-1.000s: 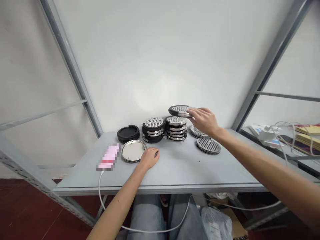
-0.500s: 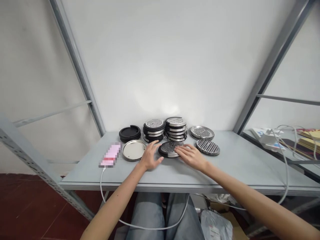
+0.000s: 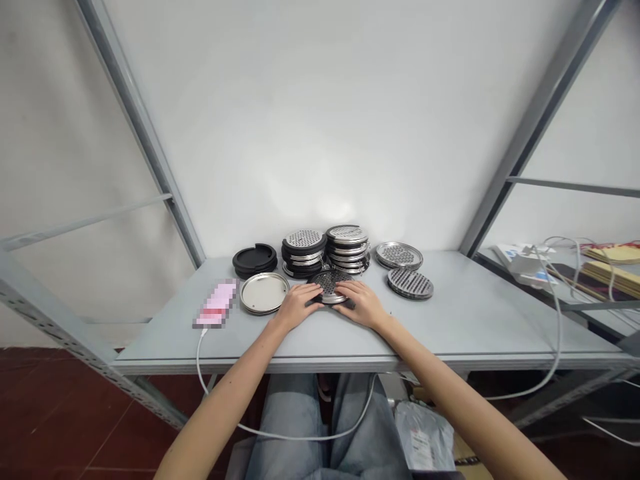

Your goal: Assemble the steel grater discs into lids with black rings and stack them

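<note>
Both hands are on a round metal grater [image 3: 329, 283] with a black rim, lying flat near the middle of the table. My left hand [image 3: 299, 305] grips its left side, fingers over the top and thumb at the near edge. My right hand [image 3: 364, 304] holds the right side the same way, covering part of the rim. To the left lies a shallow round metal tray [image 3: 264, 293]. Several slotted metal discs [image 3: 410, 283] are piled at the right, in front of a stack of perforated grater discs [image 3: 399, 255].
Behind my hands stand two stacks of graters, a left stack [image 3: 304, 241] and a right stack [image 3: 348, 235]. Black plastic rings [image 3: 255, 257] sit at the back left. A phone [image 3: 217, 303] with a white cable [image 3: 200, 367] lies at the left. Metal posts frame the table [image 3: 450, 333].
My left hand has closed onto the left side of the grater. My right hand has slid from its top to its right edge. The view has shifted slightly.
</note>
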